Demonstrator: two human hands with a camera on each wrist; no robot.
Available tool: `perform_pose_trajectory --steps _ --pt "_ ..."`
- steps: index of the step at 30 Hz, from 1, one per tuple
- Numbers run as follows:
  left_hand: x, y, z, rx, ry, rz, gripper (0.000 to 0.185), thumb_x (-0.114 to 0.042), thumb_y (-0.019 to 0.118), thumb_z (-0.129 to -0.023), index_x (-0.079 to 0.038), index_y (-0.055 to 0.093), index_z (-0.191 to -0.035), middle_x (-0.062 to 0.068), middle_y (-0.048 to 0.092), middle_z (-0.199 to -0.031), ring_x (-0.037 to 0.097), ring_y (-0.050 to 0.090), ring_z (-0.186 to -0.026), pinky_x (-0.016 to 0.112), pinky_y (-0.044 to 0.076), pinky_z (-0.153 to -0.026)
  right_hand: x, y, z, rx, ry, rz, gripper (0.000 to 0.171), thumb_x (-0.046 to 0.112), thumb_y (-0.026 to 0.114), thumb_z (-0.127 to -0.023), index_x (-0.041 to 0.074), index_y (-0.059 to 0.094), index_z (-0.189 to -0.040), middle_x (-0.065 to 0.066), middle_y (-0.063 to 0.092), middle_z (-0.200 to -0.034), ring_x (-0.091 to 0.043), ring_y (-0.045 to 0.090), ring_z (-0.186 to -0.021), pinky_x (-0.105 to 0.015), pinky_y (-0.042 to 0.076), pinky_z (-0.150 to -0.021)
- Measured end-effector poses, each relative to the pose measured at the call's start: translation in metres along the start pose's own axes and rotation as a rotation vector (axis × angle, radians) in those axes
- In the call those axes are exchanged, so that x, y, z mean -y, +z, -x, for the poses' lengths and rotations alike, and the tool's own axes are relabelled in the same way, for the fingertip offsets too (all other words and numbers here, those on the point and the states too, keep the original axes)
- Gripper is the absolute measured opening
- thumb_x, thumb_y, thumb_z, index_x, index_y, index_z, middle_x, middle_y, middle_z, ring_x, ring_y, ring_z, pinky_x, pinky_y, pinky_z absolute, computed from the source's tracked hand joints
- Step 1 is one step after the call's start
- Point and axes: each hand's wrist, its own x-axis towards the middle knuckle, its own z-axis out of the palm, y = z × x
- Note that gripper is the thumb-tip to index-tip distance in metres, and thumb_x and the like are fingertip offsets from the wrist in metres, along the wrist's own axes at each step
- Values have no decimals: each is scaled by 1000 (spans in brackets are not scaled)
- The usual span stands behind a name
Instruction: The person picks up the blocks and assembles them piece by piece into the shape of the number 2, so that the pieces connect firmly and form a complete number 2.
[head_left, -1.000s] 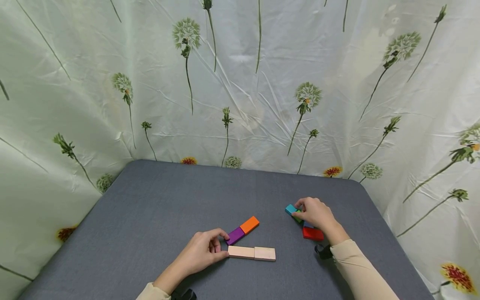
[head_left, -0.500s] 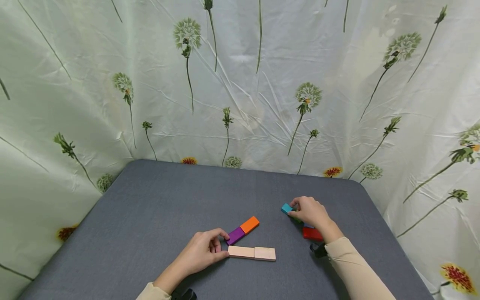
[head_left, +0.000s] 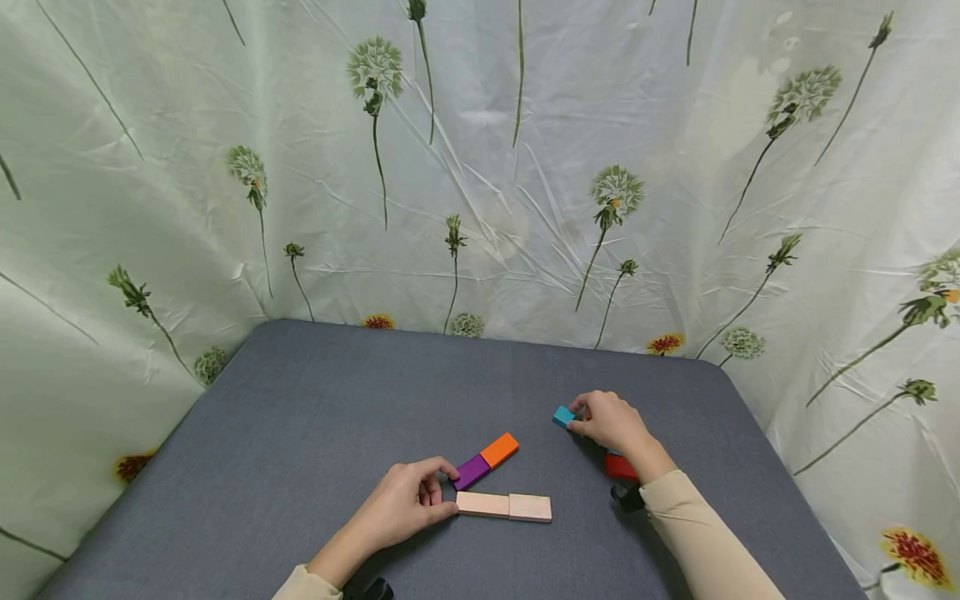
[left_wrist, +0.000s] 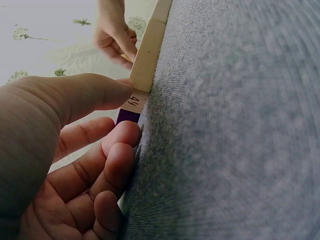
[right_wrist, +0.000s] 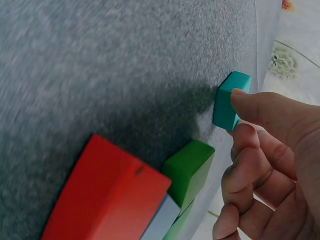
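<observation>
just beyond the red block (head_left: 619, 467), the right hand (head_left: 611, 422) pinches a teal block (head_left: 563, 416); left hand (head_left: 403, 502) fingers, curled, touch the pale wooden block (head_left: 483, 504).

The grey table (head_left: 315, 400) lies bare from 9 to 12 o'clock of the purple-and-orange bar (head_left: 486, 460), giving wide passage there. At 5 o'clock of that bar, just beside it, the pale wooden bar (head_left: 503, 505) blocks the near centre, with the left hand (head_left: 401, 504) at its 9 o'clock end. A bare lane runs between these bars and the right hand (head_left: 611, 421). At 5 o'clock of that hand the red block (head_left: 619, 467) and green block (right_wrist: 187, 172) crowd together. The flowered curtain (head_left: 480, 167) walls the table at 9, 12 and 3 o'clock
</observation>
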Motion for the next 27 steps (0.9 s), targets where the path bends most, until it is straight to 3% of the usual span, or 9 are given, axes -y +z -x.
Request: perform_pose_trajectory --steps 27 --pt "-1 -1 0 -9 2 -13 30 -20 90 -88 -17 73 -113 -13 61 -73 -3 51 -59 20 44 -54 22 8 -6 15 -44 -1 26 22 82 -96 10 79 -119 0 64 -79 -14 54 -64 -29 40 -59"
